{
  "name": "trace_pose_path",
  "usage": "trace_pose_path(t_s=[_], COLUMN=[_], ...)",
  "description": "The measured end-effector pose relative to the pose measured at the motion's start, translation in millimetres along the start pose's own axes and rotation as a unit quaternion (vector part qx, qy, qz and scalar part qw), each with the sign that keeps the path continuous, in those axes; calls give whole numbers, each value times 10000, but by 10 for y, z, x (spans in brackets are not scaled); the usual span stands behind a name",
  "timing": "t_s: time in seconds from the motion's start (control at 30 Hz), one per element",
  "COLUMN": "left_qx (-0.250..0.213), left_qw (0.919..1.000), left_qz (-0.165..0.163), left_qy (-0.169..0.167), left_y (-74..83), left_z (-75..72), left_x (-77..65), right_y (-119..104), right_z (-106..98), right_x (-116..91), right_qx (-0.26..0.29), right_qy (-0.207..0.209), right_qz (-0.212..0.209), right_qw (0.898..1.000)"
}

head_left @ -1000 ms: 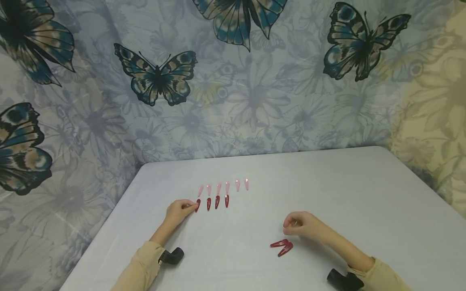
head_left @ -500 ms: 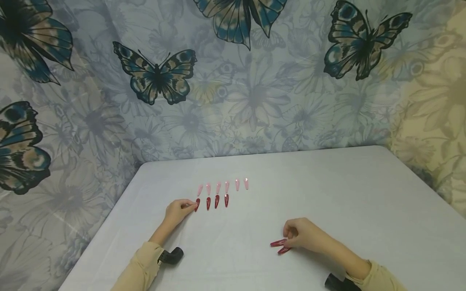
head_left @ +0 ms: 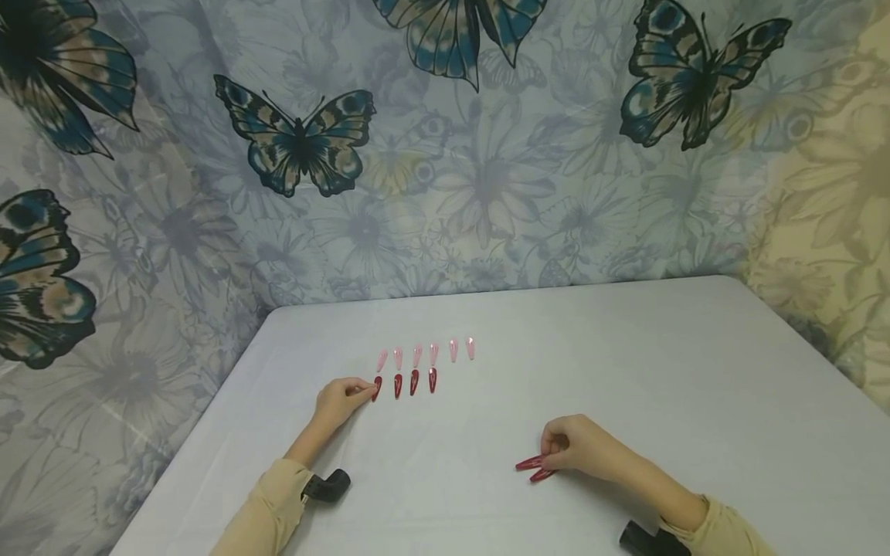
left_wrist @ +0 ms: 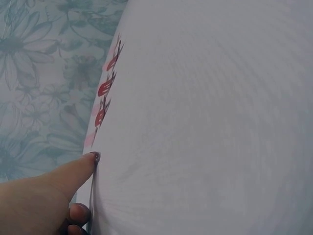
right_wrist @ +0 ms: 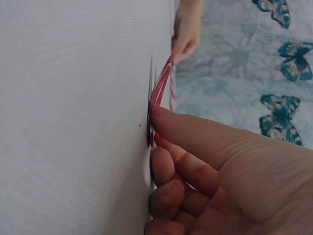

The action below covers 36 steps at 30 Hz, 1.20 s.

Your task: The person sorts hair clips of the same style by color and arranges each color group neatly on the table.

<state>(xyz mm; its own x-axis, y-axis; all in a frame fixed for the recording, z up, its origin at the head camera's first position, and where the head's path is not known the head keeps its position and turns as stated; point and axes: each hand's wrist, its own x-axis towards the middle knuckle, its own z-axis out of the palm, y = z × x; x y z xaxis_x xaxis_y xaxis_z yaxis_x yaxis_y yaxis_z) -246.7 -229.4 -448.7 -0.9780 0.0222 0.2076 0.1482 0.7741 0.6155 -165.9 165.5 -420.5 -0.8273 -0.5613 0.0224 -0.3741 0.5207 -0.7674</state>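
My left hand (head_left: 341, 400) pinches the leftmost red snap hair clip (head_left: 378, 383) between thumb and fingers; in the left wrist view the thumb tip covers most of that clip. To its right, three more red clips (head_left: 414, 382) lie in the same row. Behind them runs a row of several pink hair clips (head_left: 416, 356). Farther right and nearer the front, my right hand (head_left: 585, 448) pinches a red hair clip (right_wrist: 162, 83) by its wide end. Two red clips overlap there, and the fingers hide their rounded ends; their narrow ends point left.
A white-covered table (head_left: 660, 363) bears all the clips. Behind it hangs a butterfly-patterned cloth (head_left: 487, 216). Black wrist devices (head_left: 328, 486) sit at both sleeves.
My right hand has come down and toward the front onto the two red clips, its fingers now at their wide ends. The left hand stays at the leftmost red clip.
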Motion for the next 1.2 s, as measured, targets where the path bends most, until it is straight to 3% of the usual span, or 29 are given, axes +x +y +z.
trace_pose_path(t_s=[0.37,0.53,0.87,1.03,1.2], left_qx=[101,116,70,26,42], left_qw=[9995,9997,9996,9997,9997], left_qz=[222,167,230,221,221], left_qy=[176,100,160,133,111], left_y=[-3,-10,-14,-9,-1], left_z=[-13,-7,3,-6,-3], left_x=[7,10,7,4,4], right_y=[-14,-17,-3,28,36], right_z=[-1,-13,-58,-56,-55], right_x=[23,22,19,23,33], right_qx=[210,167,438,575,523], right_qy=[-12,30,-279,-368,-173], right_qz=[-55,-191,-87,-245,-448], right_qw=[9998,9997,9986,9974,9975])
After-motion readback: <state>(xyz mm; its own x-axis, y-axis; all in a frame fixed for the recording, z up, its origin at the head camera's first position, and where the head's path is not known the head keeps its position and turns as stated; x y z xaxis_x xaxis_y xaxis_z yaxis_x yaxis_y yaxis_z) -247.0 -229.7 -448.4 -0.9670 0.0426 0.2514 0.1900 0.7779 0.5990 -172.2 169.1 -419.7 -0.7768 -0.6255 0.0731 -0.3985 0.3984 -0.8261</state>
